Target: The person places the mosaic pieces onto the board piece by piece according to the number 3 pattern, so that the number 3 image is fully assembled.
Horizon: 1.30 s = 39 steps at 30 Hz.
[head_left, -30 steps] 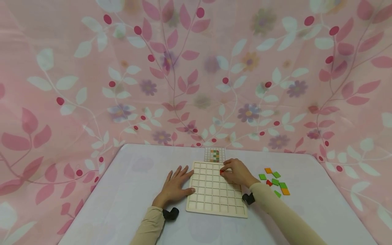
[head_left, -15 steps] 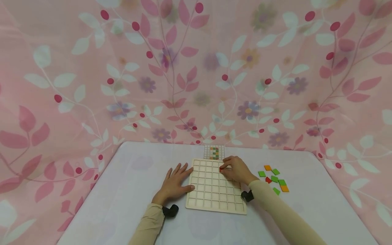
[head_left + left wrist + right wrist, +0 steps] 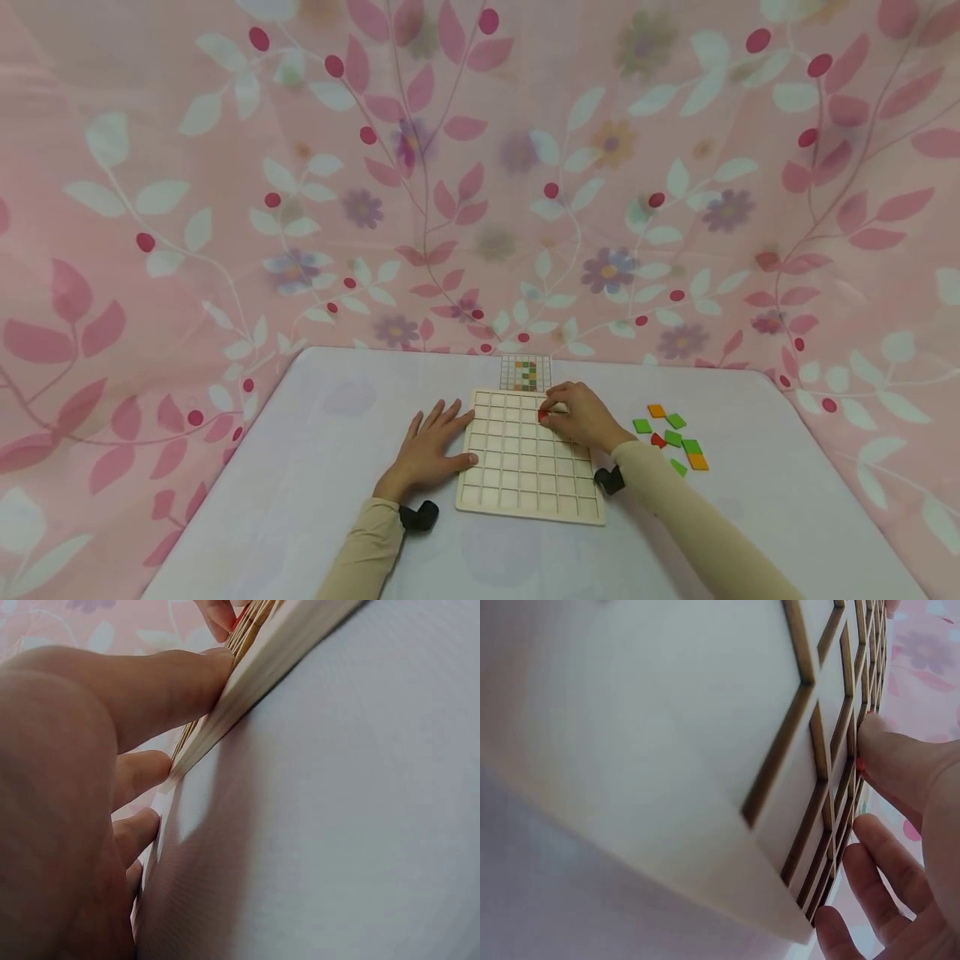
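A pale wooden board [image 3: 517, 479] with a grid of square cells lies on the table. My left hand [image 3: 424, 454] rests at its left side, fingers spread, thumb and index fingertip touching the edge. In the left wrist view the thumb [image 3: 172, 690] lies over the board's rim. With thumb and index finger, my right hand [image 3: 585, 418] pinches a small red tile [image 3: 542, 415] at a cell in the second row from the far edge. Most of that tile is covered by the fingers; a sliver of the red tile [image 3: 860, 765] shows in the right wrist view.
Right of the board lie several loose tiles: green ones [image 3: 642, 426], orange ones [image 3: 657, 411] and a red one [image 3: 657, 440]. A printed grid card [image 3: 510, 367] with a coloured pattern sits beyond the board's far edge. A pink floral cloth [image 3: 465, 267] hangs behind the table.
The view has tilted slightly, shifting everything up a little. Both hands keep their places, the right one with the red tile at the same cell.
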{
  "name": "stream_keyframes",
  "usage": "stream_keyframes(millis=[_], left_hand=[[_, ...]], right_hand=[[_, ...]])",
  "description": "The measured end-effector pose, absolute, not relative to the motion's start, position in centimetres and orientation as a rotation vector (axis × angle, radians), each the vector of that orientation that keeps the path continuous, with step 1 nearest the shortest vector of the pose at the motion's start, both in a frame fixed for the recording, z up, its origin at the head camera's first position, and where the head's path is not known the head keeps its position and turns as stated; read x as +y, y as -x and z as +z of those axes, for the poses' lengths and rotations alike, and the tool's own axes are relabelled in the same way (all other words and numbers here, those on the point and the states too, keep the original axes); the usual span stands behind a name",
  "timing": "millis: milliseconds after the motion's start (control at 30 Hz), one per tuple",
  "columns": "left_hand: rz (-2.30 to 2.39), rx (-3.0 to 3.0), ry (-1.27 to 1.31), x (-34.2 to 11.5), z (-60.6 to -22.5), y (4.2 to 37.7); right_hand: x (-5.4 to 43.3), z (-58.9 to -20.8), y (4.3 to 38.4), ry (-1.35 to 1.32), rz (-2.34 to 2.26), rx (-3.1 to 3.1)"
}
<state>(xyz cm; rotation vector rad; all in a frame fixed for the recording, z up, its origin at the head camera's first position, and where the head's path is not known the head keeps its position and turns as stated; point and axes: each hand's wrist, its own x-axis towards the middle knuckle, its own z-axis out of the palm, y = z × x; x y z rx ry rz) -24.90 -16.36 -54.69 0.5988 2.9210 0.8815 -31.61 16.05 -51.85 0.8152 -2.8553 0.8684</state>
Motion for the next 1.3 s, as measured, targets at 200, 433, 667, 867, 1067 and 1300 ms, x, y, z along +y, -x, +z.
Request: stream_keyframes(millis=[200,433,667,867,1067,1300], left_hand=[[0.881,2.922,-0.595,-16.4,-54.7,24.9],[0.871,2.932,-0.588,-16.3,-54.8,25.0],[0.891,2.918,-0.598,-16.5,-54.8,25.2],[0.942,2.892,-0.648,-16.9,-54.7,25.0],[0.979,2.881,-0.7,-17.2,-54.6,24.9],[0.928,2.877,-0.652,-17.0,-54.4,25.0]], right_hand=[[17.1,-51.7,31.8,-0.762,0.946,-2.878],[20.2,-50.4,31.8,-0.712,0.851,-2.92],[24.4,-49.3,31.7,-0.726,0.721,-2.956],[28.0,-48.3,31.2,-0.661,0.682,-3.06],[30.5,-47.9,30.1,-0.614,0.646,-3.097],[31.4,-48.3,29.4,-0.589,0.672,-3.128]])
